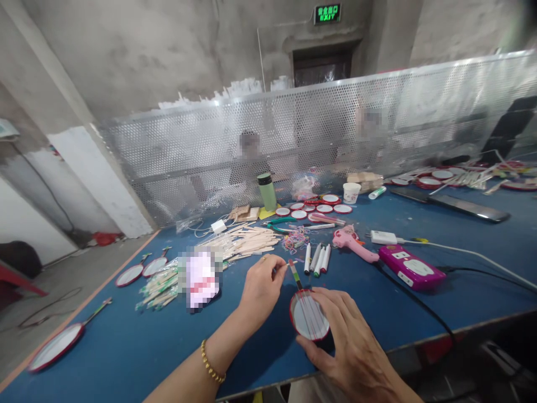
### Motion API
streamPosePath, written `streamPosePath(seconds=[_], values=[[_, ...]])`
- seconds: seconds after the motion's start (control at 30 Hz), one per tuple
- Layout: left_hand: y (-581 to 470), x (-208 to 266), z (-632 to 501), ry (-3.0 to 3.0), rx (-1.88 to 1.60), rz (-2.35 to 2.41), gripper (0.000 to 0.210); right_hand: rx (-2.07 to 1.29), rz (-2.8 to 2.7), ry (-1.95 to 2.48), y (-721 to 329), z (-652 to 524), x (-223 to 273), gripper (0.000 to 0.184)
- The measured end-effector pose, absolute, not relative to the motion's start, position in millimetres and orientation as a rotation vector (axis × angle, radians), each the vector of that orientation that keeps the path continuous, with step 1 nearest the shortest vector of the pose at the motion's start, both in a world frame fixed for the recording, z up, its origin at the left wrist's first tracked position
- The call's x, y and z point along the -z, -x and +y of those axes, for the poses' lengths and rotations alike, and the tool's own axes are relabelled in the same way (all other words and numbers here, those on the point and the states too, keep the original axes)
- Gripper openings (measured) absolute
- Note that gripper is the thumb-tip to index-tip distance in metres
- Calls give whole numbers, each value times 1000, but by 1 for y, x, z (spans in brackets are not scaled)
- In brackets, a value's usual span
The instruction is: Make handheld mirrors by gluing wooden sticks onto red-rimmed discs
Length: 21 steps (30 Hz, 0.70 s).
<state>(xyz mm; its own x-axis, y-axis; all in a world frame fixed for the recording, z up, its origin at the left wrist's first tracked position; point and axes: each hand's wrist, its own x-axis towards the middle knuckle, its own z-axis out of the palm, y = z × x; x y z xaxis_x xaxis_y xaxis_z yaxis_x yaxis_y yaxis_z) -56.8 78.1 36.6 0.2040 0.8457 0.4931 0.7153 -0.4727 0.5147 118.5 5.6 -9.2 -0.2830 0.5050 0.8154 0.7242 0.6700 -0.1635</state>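
Observation:
My right hand [350,330] grips a small round toy banjo by its red-rimmed white disc [309,316], thumb at the near edge and fingers along the far right side. Thin strings run over the disc toward its short neck [296,274], coloured brown and green, which points away from me. Beside the neck's tip, my left hand [265,282] is closed in a pinch; whatever is between the fingertips is too small to make out. Just beyond lie several capped marker pens [318,260] and a tangle of coloured rubber bands [295,239].
Wooden sticks [255,239], a blurred phone-like object [202,280] and finished-looking banjos [56,347] lie left. A pink glue gun [354,243] and purple power box [411,267] with cables are right. Behind stand a green bottle [267,193], paper cup [351,193] and perforated metal screen [201,145].

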Motion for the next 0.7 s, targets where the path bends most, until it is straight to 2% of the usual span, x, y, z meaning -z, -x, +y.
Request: streamPosePath(seconds=[0.7], values=[[56, -38, 78, -2188, -1128, 1502, 11, 291, -1933, 957, -118, 5, 9, 43]])
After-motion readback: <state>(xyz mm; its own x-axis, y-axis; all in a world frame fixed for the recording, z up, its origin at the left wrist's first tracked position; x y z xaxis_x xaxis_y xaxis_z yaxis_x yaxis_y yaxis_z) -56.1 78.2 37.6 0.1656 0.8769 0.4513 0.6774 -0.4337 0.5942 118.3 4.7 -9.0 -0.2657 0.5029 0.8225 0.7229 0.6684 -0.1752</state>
